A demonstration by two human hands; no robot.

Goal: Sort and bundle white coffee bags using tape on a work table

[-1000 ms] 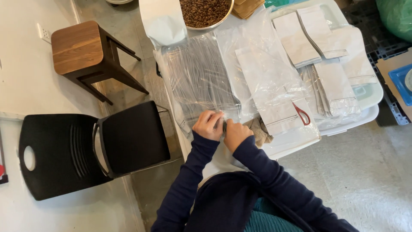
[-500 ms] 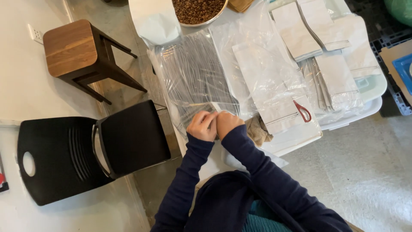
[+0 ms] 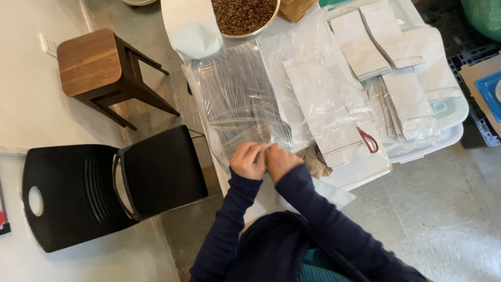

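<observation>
Clear plastic pack: a big transparent wrap (image 3: 237,102) with a stack of flat pouches inside lies on the tabletop (image 3: 271,196), right in front of the person; its near edge is at the fingertips.
Left hand: the left hand (image 3: 249,160) is at the near edge of the clear pack, fingers bent and pressed together; the grip looks clenched on the plastic film, but the exact pinch is hidden by the fingers.
Right hand: the right hand (image 3: 280,161) touches the left one, knuckles up; its grip is also closed, and I cannot tell what is inside it.
Sleeves: both arms wear dark blue sleeves (image 3: 313,209).
Cloth: a small brownish cloth (image 3: 315,161) lies just beside the right hand.
Other pouches: a second wrapped bundle of white pouches (image 3: 329,99) lies to the right of the clear pack, with a red loop handle (image 3: 368,140) on it; more white pouches (image 3: 407,57) lie on a white tray (image 3: 449,122) farther right.
Bowl: a metal bowl of brown beans (image 3: 244,15) stands at the far edge.
Seats: a black chair (image 3: 104,185) and a wooden stool (image 3: 91,65) stand on the floor to the left.
</observation>
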